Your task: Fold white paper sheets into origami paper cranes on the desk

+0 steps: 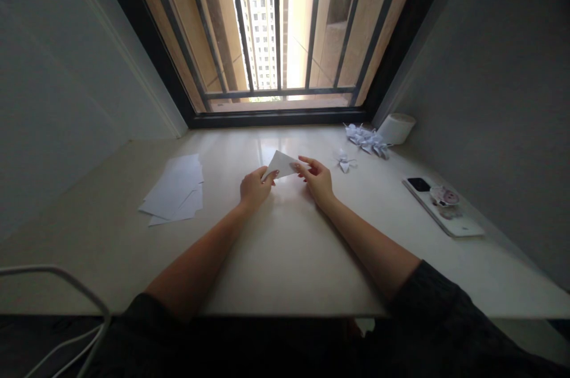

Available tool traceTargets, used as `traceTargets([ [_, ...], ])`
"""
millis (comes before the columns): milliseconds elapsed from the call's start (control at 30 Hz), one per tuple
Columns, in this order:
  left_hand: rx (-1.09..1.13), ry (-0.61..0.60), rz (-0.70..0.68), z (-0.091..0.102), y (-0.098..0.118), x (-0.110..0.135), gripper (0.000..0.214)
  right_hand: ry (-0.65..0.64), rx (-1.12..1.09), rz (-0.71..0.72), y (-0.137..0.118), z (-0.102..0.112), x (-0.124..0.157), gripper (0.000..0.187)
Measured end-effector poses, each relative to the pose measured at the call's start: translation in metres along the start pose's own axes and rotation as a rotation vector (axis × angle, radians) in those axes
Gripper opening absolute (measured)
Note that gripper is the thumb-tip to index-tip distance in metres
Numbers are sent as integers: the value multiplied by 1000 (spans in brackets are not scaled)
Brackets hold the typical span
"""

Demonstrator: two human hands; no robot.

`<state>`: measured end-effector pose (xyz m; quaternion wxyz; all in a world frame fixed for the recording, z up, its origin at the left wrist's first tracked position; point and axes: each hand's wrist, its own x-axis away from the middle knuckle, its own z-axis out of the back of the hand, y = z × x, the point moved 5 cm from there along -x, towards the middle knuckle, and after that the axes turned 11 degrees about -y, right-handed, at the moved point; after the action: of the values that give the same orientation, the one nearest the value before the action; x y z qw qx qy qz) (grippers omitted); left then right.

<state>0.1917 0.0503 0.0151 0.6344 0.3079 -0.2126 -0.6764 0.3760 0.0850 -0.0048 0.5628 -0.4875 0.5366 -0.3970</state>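
A small folded piece of white paper (282, 164), roughly triangular, is held between my two hands just above the pale sill. My left hand (255, 187) pinches its lower left corner between thumb and fingers. At the right end, my right hand (317, 178) grips the other corner with the thumb and fingertips. To the left lies a loose pile of white paper sheets (176, 185). On the right, a single folded paper piece (344, 162) with pointed petals sits apart from a cluster of similar folded pieces (366, 139).
A white roll (397, 129) stands in the back right corner beside the cluster. A phone (458, 221) with a round grip lies near the right wall. The barred window (278, 117) closes off the back. A white cable (57, 271) loops at the front left edge.
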Motion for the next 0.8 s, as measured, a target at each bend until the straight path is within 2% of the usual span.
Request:
traceTargets([
  [167, 370, 42, 21, -1, -7, -5, 34, 60, -91, -45, 5, 4, -1, 37],
  [267, 541, 88, 23, -3, -11, -7, 40, 80, -217, -48, 3, 2, 1, 35],
  [333, 567, 72, -10, -6, -10, -8, 41, 19, -283, -48, 0, -5, 4, 36],
  [500, 565, 15, -116, -7, 2, -7, 32, -190, -261, -74, -7, -25, 12, 39],
  [667, 592, 29, -77, -5, 7, -3, 31, -282, -137, -74, -6, -32, 15, 43],
  [800, 704, 100, -10, -4, 3, -2, 34, -348, -129, -40, -6, -34, 14, 40],
])
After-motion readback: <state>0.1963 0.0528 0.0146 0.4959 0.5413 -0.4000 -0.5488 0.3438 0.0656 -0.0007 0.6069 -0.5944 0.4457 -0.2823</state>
